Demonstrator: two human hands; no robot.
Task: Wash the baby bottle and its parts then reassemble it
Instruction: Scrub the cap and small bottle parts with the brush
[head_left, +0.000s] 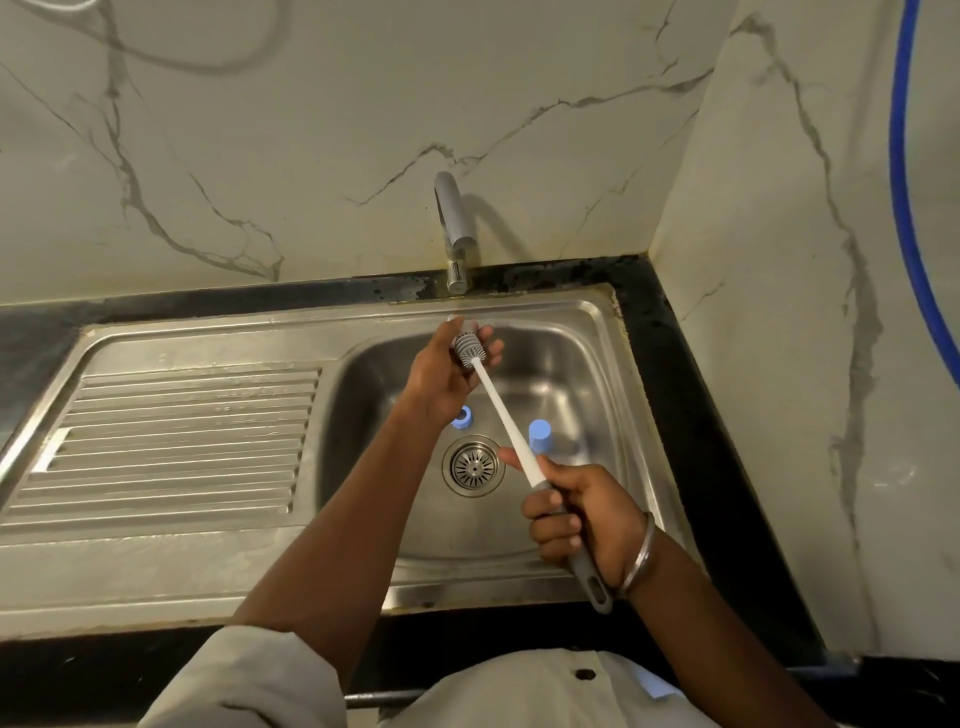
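left fingers (491, 347) curling round brush head (467, 354) below tap (454, 228), likely for rinsing | right fingers (553, 525) gripping handle (597, 590), steadying

Single head view, looking steeply down and forward over sink (597, 332) toward wall tap (456, 234), hands close below.

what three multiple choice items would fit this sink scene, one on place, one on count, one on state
1. Where do the blue ring and blue cap lie?
A in the sink basin
B on the drainboard
C on the counter

2. How many blue pieces show in the basin?
A one
B two
C four

3. The right hand:
A hangs idle
B grips the brush handle
C turns the tap

1 A, both sit beside the drain. 2 B, ring and cap only. 3 B, its fingers curl round the grey handle.
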